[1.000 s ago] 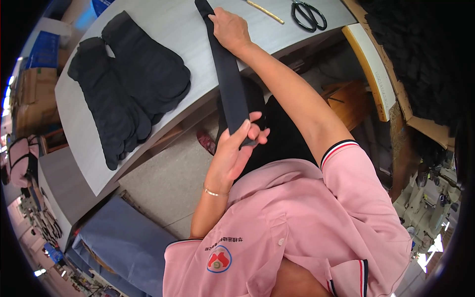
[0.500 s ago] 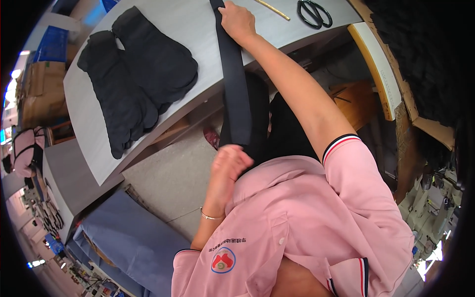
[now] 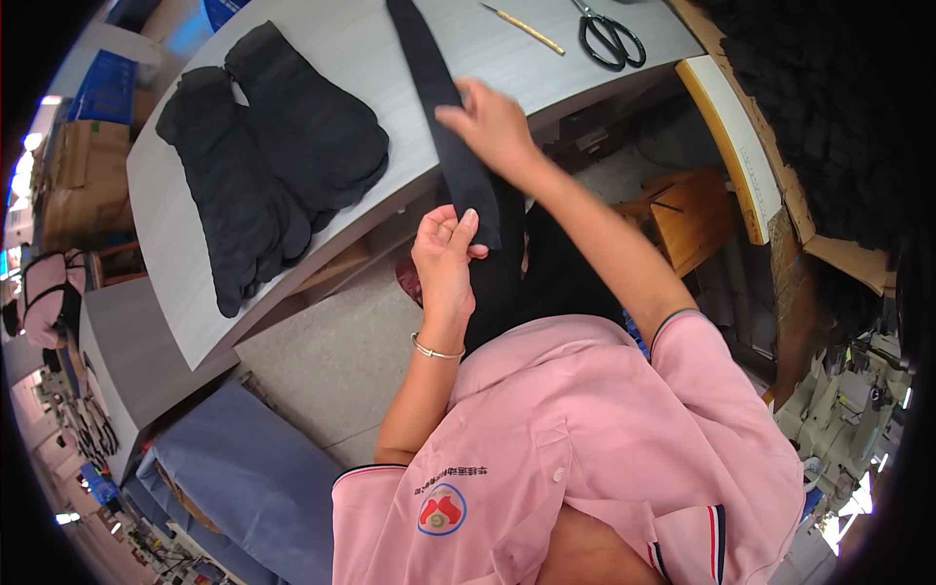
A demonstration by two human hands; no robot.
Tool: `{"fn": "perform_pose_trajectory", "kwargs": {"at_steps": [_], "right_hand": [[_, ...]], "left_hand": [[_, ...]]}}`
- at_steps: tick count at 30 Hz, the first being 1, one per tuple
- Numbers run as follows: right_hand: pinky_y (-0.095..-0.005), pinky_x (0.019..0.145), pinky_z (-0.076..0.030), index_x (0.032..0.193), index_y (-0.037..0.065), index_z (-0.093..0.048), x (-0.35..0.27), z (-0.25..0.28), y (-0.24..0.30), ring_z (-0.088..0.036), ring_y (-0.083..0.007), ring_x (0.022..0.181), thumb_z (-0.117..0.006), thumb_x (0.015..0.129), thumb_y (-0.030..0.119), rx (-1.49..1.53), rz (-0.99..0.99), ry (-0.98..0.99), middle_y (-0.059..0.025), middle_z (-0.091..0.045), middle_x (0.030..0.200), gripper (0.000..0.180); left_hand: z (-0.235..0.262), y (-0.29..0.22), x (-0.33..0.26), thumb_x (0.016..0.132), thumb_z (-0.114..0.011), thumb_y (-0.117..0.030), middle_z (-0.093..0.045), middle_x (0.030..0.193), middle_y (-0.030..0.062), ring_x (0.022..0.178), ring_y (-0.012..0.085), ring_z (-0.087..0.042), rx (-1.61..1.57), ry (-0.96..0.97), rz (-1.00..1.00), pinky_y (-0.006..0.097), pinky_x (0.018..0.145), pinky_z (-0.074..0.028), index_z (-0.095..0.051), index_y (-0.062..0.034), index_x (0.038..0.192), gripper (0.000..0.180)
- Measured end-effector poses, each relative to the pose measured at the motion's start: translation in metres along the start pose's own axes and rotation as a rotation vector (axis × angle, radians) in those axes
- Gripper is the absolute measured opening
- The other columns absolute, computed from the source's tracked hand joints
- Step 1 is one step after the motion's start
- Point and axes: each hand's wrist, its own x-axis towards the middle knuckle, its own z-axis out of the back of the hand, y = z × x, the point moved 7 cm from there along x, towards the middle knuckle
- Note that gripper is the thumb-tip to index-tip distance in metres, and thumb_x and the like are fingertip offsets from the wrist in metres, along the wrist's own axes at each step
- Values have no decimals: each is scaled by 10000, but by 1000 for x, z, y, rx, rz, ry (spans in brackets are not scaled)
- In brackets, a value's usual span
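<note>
**Strip gripped at both ends again, right hand drawn back to the table edge**

The near end of the long black fabric strip (image 3: 458, 146) is pinched between the thumb and the pressed-together fingers of the left hand (image 3: 444, 255), held up below the table edge with the fingertips on the cloth's corner. Half a second ago this hand was lower, curled near the chest, with its hold on the strip unclear; it has since been raised and the end taken up. The right hand (image 3: 492, 127) is laid on the strip near the edge of the grey table (image 3: 390, 58), fingers bent over the cloth and pressing it down; earlier it was placed farther up the table, so it has been drawn toward the body. The strip is thus stretched between the two hands, its far part lying flat across the table, and is judged to be under smoothing or measuring along its length. To the left a pile of black garments (image 3: 263, 166) is seen; scissors (image 3: 609, 37) and a thin yellow stick (image 3: 524, 27) lie untouched beyond.
</note>
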Motion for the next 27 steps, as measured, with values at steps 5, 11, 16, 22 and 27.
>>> {"fn": "perform_pose_trajectory", "kwargs": {"at_steps": [5, 11, 16, 22, 27], "right_hand": [[-308, 530, -473, 1112, -17, -597, -105, 12, 2, -613, -157, 578, -632, 946, 170, 377, -241, 212, -108, -623, 704, 253], [-201, 545, -424, 1041, 5, -601, -126, 15, -13, -506, -43, 571, -658, 937, 118, 804, -550, 309, 41, -539, 685, 164], [-206, 564, -408, 934, 58, -600, -128, 14, -8, -450, -45, 526, -653, 952, 181, 893, -575, 375, 54, -480, 647, 134], [-208, 511, -378, 753, 108, -573, -122, 18, -24, -450, -39, 516, -605, 992, 328, 782, -696, 482, 41, -537, 630, 327], [-204, 509, -373, 757, 107, -599, -116, 9, -26, -434, -25, 539, -596, 994, 355, 835, -626, 454, 56, -499, 623, 343]], "left_hand": [[1, -2, 15, 915, -711, -122, -675, 896, 23, 743, 64, -598, -23, -59, -71, 207, 634, -483, -577, -19, 1076, 233], [-5, 1, 10, 907, -721, -136, -688, 930, 21, 785, 69, -606, 1, -27, 7, 220, 699, -463, -605, -31, 1064, 222], [-8, -6, 8, 895, -730, -83, -675, 921, 29, 792, 65, -599, 63, -66, -60, 206, 719, -471, -593, -23, 1052, 217], [-17, -20, 1, 902, -712, -87, -651, 955, 41, 855, 91, -588, 298, -79, -237, 228, 743, -469, -575, -13, 1105, 256], [-60, -66, -2, 939, -605, -76, -466, 1434, 194, 1322, 321, -462, 965, -22, -910, 410, 1070, -388, -525, 2, 1307, 385]]}}
